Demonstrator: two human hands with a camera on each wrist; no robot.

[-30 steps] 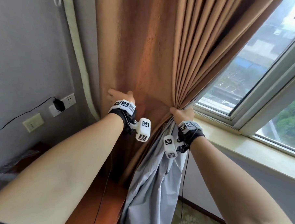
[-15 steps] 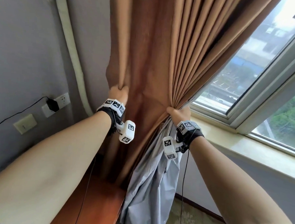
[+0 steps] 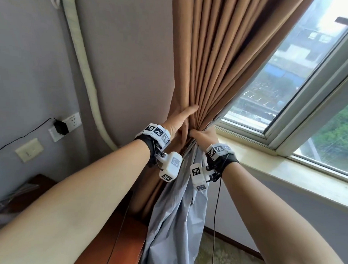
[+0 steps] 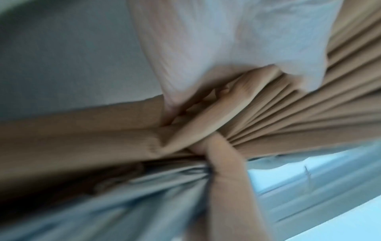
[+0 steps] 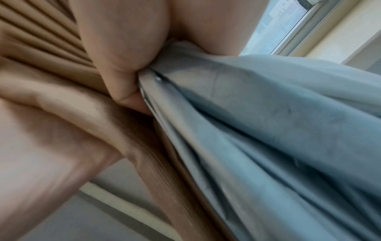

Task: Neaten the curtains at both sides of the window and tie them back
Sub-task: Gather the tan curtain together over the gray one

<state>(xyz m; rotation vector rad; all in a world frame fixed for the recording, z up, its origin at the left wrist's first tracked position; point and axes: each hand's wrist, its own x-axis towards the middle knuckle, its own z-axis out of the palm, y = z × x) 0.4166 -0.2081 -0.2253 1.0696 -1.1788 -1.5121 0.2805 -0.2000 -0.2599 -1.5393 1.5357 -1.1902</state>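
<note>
Fingers of the left hand (image 3: 181, 120) and right hand (image 3: 204, 136) curl round the curtain (image 3: 207, 69), bunched left of the window (image 3: 291, 77). Soft, heavy pleats likely slip; best gripped at this gathered waist.

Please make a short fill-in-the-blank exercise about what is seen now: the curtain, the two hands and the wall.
1. Both hands gather the ____ curtain into pleats.
2. The right hand grips the bunch beside the left hand, and below them hangs a pale ____ lining.
3. A black charger is plugged into the wall ____.
4. The window is to the ____ of the curtain.

Missing words: brown; grey; socket; right
</note>
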